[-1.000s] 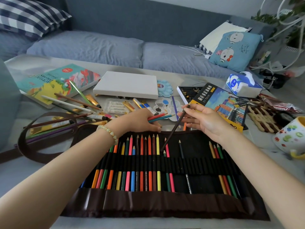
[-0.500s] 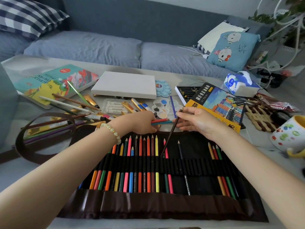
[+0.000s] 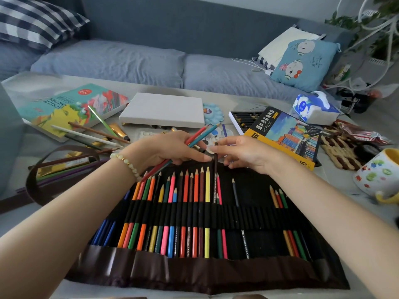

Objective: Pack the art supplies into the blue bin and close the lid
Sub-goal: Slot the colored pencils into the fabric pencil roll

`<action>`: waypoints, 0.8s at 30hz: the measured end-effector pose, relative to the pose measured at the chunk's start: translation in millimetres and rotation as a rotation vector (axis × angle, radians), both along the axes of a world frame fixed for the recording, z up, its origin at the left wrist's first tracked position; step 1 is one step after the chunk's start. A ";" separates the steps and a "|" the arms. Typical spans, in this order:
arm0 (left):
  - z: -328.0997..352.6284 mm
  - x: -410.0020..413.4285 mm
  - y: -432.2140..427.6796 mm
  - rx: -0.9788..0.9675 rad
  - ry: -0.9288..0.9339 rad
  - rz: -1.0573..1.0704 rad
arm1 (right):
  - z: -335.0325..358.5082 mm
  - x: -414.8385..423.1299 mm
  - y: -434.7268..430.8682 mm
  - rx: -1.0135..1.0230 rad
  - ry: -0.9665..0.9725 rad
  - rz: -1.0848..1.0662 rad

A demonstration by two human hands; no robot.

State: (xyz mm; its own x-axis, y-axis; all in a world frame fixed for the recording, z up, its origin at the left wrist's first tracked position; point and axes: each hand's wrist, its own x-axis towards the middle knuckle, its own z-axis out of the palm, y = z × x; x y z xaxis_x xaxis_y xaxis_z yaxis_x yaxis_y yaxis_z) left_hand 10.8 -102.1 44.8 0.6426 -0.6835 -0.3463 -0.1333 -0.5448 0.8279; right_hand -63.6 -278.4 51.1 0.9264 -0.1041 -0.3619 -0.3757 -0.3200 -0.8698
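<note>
**mo:** ok what's going on with the hands here?

**jay:** the right hand [image 3: 248,154] has its grip pinched on the top of a dark brown coloured pencil [image 3: 215,182]. It's held nearly straight up the black-and-brown fabric pencil roll [image 3: 259,190], lower end at the elastic band. My guess is it's being fed into a free loop beside the yellow one. The left hand [image 3: 170,149] has its grip closed round a red pencil [image 3: 197,134] and a teal pencil [image 3: 205,134], probably queued to go in after. Its fingertips sit just beside the brown one, steadying it I think.

**mo:** and what's in what?

**jay:** the roll lies flat on the pale grey bench [image 3: 248,101]. The left side is packed, there's a run of empty loops mid-right, and a few pencils sit at far right. The yellow oil pastel box lid [image 3: 280,137] lies partly over its black tray of pastel sticks [image 3: 244,117].

**mo:** the blue bin?

**jay:** can't pick it out for sure. There's a blue-grey edge [image 3: 8,137] at far left, might be it, can't tell. Packing looks early to me.
</note>
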 end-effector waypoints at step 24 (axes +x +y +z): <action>-27.0 4.1 -1.4 -0.046 0.134 0.184 | -4.6 -20.1 12.8 -0.039 0.007 0.126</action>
